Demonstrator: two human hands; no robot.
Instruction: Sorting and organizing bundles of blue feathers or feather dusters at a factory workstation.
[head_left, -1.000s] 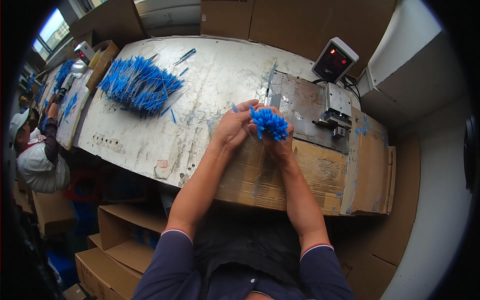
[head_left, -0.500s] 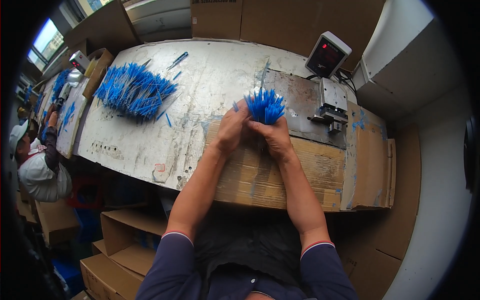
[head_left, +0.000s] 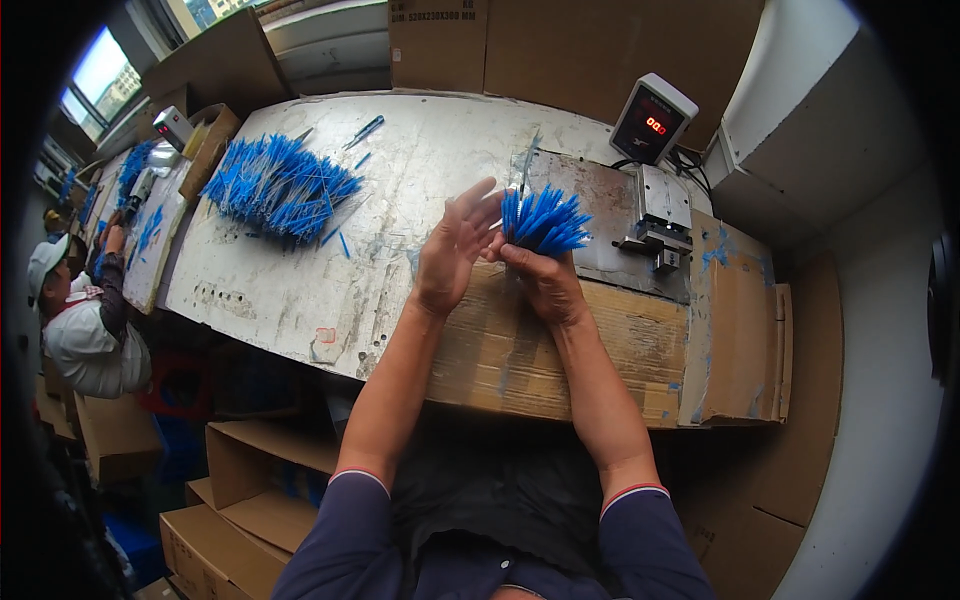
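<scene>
A bundle of thin blue-ended sticks [head_left: 545, 220] stands in my right hand [head_left: 548, 282], whose fingers wrap round its lower part. The blue ends fan out upward and lean to the right. Beside the bundle, my left hand [head_left: 452, 245] is open, palm toward it, with the fingers raised and somewhat blurred. Whether its fingertips touch the sticks I cannot tell. A large pile of similar blue and clear sticks [head_left: 282, 188] lies on the left part of the worktable [head_left: 300, 300]. A few loose ones are scattered at its edge.
Right of my hands, a metal fixture [head_left: 662, 215] sits on a metal plate [head_left: 590, 200], with a red-lit display box [head_left: 655, 118] behind. Flattened cardboard [head_left: 560, 350] covers the near edge. A small screwdriver-like tool [head_left: 364, 131] lies far back. A co-worker [head_left: 90, 330] works at left.
My left hand has come off the bundle and opened to its left. The bundle in my right hand has tipped rightward. The lit reading on the display box has changed.
</scene>
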